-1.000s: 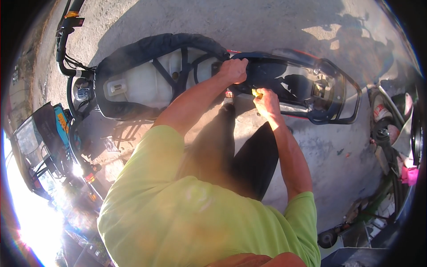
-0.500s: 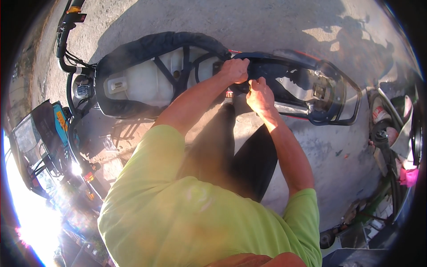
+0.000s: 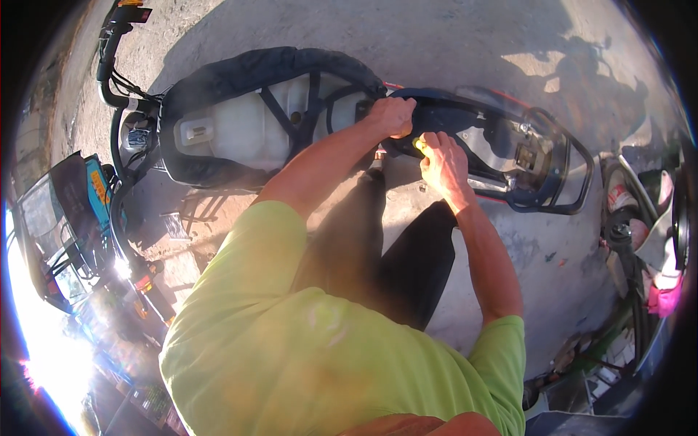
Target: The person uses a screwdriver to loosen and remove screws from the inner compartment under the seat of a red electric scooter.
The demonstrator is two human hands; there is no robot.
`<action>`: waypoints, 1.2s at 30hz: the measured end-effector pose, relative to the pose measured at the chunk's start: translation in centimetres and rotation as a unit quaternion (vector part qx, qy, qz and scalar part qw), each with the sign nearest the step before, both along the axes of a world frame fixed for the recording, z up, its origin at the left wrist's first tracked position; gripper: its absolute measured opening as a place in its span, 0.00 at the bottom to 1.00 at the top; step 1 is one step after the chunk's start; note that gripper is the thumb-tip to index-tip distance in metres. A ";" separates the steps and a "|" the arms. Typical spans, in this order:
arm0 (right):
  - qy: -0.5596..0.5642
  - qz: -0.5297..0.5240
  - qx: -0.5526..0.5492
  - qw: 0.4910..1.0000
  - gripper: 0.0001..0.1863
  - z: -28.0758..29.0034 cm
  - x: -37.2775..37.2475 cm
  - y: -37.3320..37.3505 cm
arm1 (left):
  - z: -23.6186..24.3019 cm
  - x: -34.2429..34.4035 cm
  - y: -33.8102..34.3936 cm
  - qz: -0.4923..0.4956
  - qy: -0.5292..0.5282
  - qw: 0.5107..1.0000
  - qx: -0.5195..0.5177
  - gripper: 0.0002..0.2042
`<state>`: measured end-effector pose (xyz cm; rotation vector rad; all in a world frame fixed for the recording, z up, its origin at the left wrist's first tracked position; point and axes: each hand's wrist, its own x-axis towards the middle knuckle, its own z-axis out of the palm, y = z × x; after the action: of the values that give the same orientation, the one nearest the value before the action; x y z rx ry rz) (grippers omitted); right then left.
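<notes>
1. Seat [image 3: 240,120] of the motorbike lies with its pale underside facing up, between the handlebar [image 3: 107,69] on the left and the open rear body [image 3: 480,134] on the right. Whether anything fastens it there cannot be told, so a shove toward the left could perhaps tip or slide it.
2. Left hand [image 3: 395,116] is curled into a fist at the seat's right end, where it meets the rear body. What the fingers close around is hidden. If either part shifted, knuckles could likely get nipped in that joint.
3. Right hand [image 3: 445,166], just beside it and slightly nearer, pinches a small yellow item [image 3: 419,144] between thumb and fingers. Its far end cannot be made out. A slip could send it into the left hand, or down to the ground [image 3: 552,261], because the two hands work so close together.
4. Hard shadow falls across the rear body, so a small part dropped there might easily be lost from sight.
5. Legs [image 3: 418,269] stand close on the near side; a bike leaning that way could press against them.
</notes>
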<state>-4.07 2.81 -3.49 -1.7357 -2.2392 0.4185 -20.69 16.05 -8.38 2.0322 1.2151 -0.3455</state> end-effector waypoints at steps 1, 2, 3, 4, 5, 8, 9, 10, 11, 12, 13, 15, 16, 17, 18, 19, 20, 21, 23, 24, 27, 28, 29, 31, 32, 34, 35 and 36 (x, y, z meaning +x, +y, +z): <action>0.007 -0.010 -0.019 1.000 0.14 0.3 -0.1 0.0 | 0.0 0.0 0.0 0.001 -0.005 1.000 0.004 0.23; 0.002 -0.040 -0.033 0.999 0.14 0.6 -0.3 -0.1 | 0.0 0.1 0.1 0.001 -0.006 1.000 0.002 0.23; -0.002 -0.071 -0.048 0.996 0.14 0.9 -0.6 -0.4 | 0.0 0.2 0.1 0.000 -0.007 1.000 0.000 0.23; -0.004 -0.099 -0.063 0.993 0.15 1.6 -1.2 -0.3 | 0.0 0.1 0.0 0.000 -0.005 1.000 -0.002 0.23; -0.032 -0.135 -0.148 0.979 0.16 1.8 -1.6 0.2 | 0.0 0.0 0.0 0.001 -0.006 1.000 0.003 0.21; -0.033 -0.107 -0.134 0.985 0.16 -0.1 -1.1 0.3 | -0.1 -0.1 0.0 -0.002 -0.009 1.000 0.009 0.18; -0.043 -0.059 -0.047 0.996 0.15 -0.9 -0.6 0.3 | -0.2 0.0 0.1 -0.003 -0.011 1.000 0.004 0.21; -0.028 -0.039 -0.026 0.999 0.15 -0.7 -0.5 0.4 | -0.3 -0.1 0.2 -0.002 -0.012 1.000 -0.002 0.23; -0.014 -0.020 -0.005 1.000 0.16 -0.5 -0.4 0.4 | -0.4 -0.2 0.1 -0.001 -0.015 1.000 -0.001 0.23; 0.000 0.000 0.016 1.000 0.16 -0.3 -0.3 0.4 | -0.5 -0.2 0.1 -0.001 -0.018 1.000 0.000 0.23; 0.013 -0.011 0.005 1.000 0.18 -0.1 -0.7 0.4 | -0.5 -0.3 0.2 0.000 -0.021 1.000 0.001 0.23; 0.002 -0.089 -0.033 0.995 0.17 0.5 -1.5 -0.1 | -0.4 -0.3 0.1 0.006 -0.017 1.000 0.000 0.23; -0.004 -0.129 -0.053 0.990 0.16 1.0 -1.9 -0.2 | -0.3 -0.3 0.0 0.008 -0.016 1.000 -0.002 0.23; -0.055 -0.132 -0.085 0.986 0.16 0.6 -1.8 -0.1 | -0.2 -0.3 0.0 0.008 -0.012 1.000 -0.004 0.23; -0.051 -0.115 -0.071 0.990 0.16 -0.3 -1.6 -0.1 | -0.1 -0.3 0.1 0.007 -0.009 1.000 -0.006 0.23; -0.048 -0.099 -0.056 0.992 0.16 -0.6 -1.5 0.1 | -0.1 -0.1 0.2 0.005 -0.007 1.000 -0.007 0.23; -0.046 -0.084 -0.042 0.995 0.17 -0.9 -1.2 0.1 | -0.1 -0.1 0.1 0.005 -0.011 1.000 -0.004 0.23; -0.058 -0.064 -0.071 0.994 0.15 -1.2 -1.0 0.0 | -0.2 -0.1 0.1 0.005 -0.015 1.000 -0.002 0.22; -0.038 -0.029 -0.041 0.998 0.14 -0.3 -1.1 0.2 | -0.1 -0.3 0.1 0.005 -0.015 1.000 -0.002 0.22; -0.028 -0.011 -0.026 0.999 0.15 -0.1 -1.1 0.2 | -0.1 -0.3 0.1 0.004 -0.012 1.000 -0.004 0.22; 0.018 -0.082 -0.045 0.995 0.16 0.6 -1.7 -0.3 | 0.0 -0.4 0.1 0.002 -0.012 1.000 -0.005 0.22; 0.021 -0.115 -0.049 0.992 0.16 0.9 -1.9 -0.3 | 0.0 -0.4 0.1 0.002 -0.013 1.000 -0.005 0.22; -0.003 -0.116 -0.108 0.987 0.16 0.8 -1.9 -0.2 | 0.0 -0.5 0.1 0.003 -0.012 1.000 -0.003 0.22; -0.053 -0.119 -0.226 0.965 0.16 0.6 -1.4 0.3 | -0.1 -0.3 0.1 0.004 -0.011 1.000 -0.001 0.22; -0.050 -0.087 -0.157 0.983 0.16 0.1 -1.1 0.1 | 0.0 -0.2 0.1 0.004 -0.013 1.000 -0.002 0.22; -0.040 -0.019 -0.018 0.999 0.17 -0.6 -1.0 -0.1 | 0.0 -0.3 0.1 0.005 -0.017 1.000 -0.003 0.22; -0.027 -0.004 0.033 0.999 0.18 -0.1 -0.9 -0.1 | 0.0 -0.4 0.1 0.006 -0.016 1.000 -0.003 0.22; -0.014 -0.016 0.030 0.999 0.18 0.0 -1.1 -0.1 | 0.0 -0.5 0.0 0.007 -0.015 1.000 -0.004 0.22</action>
<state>-5.14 2.75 -3.51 -1.7552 -2.2152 0.3193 -21.16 16.08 -8.37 2.0139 1.2079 -0.3101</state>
